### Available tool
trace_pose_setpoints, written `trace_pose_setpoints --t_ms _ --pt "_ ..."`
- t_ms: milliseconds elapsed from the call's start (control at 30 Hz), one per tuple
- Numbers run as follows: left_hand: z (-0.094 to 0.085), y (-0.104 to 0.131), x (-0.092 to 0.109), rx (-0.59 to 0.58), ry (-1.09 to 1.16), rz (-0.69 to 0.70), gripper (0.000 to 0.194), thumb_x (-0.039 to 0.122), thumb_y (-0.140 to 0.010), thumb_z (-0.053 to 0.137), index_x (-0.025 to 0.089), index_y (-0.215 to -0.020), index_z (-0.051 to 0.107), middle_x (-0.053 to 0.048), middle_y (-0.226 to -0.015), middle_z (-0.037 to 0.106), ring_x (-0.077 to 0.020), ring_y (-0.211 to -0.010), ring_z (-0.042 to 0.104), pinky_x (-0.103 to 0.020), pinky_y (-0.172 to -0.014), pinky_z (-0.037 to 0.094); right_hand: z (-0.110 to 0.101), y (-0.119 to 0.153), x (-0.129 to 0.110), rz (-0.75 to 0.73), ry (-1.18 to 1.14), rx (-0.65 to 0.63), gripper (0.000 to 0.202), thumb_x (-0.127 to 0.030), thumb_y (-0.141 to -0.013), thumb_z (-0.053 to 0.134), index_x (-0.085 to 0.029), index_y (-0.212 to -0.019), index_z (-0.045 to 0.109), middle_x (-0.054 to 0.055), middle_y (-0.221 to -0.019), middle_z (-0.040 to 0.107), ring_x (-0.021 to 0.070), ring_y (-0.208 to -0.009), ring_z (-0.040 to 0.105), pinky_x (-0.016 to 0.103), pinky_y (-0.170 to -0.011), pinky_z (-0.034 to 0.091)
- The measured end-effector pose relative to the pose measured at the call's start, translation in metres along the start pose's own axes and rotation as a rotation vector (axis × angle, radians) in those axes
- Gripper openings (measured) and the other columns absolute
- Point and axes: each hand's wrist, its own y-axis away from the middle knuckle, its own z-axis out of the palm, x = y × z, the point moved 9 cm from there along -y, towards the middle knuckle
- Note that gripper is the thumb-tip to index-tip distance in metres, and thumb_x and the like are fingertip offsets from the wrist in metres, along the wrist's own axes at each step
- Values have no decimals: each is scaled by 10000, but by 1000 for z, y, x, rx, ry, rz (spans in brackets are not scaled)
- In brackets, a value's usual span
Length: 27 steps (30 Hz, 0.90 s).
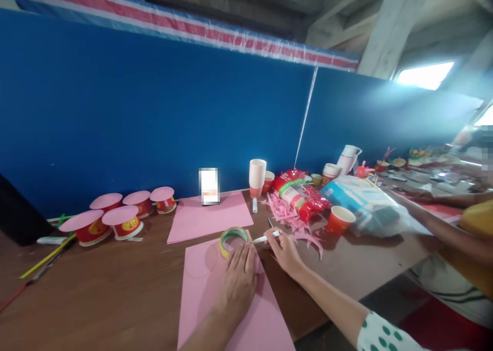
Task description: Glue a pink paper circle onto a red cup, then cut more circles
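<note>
A sheet of pink paper [200, 310] lies on the brown table, with faint round outlines at its upper left. On its far edge rests a yellow-green roll of tape [223, 246]. My left hand [241, 276] lies flat, fingers stretched out together, their tips on the near rim of the roll. In my right hand [285, 251] is a white pen [265, 237], held between closed fingers. Its tip points left, beside the roll near the paper's far right corner; whether it touches the paper I cannot tell.
More pink paper [185, 222] lies behind, under a blurred phone-like screen [209, 186]. Left are several pink-topped red cups [127, 230]. Right are stacked cups [257, 176], pink scraps [283, 210], a red packet [304, 202], an orange cup [339, 222], a plastic bag [370, 207] and another person's arm [442, 233].
</note>
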Motion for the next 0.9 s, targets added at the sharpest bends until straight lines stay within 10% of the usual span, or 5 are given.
trace_pose_setpoints --t_ms 300,467,600,900 --pt "-18 -8 -7 -29 -29 -55 507 192 -804 409 137 -1302 334 -132 -1318 426 -287 -1249 313 -490 -1012 244 -28 24 25 101 -65 235 315 -418 -863 389 -165 -830 574 47 -658 618 188 -627 577 276 -606 451" --pt "-35 -29 -56 -148 115 -300 419 294 -818 420 167 -1217 428 -106 -1259 484 -260 -1210 368 -442 -985 312 -32 25 32 143 -114 287 327 -442 -846 409 -160 -792 567 44 -640 604 181 -620 557 266 -576 447" --pt "-28 -50 -84 -323 274 -330 364 350 -769 480 175 -1084 531 -103 -1166 549 -257 -1110 466 -404 -939 364 -26 26 27 145 -176 239 304 -424 -852 408 -156 -807 544 17 -613 568 154 -566 531 244 -541 434" --pt "19 -63 -74 -784 337 -127 571 403 -560 683 222 -1078 526 -69 -1182 535 -262 -1098 464 -321 -860 390 -22 29 14 102 -220 177 287 -408 -857 405 -158 -792 529 6 -599 534 133 -521 497 208 -467 397"
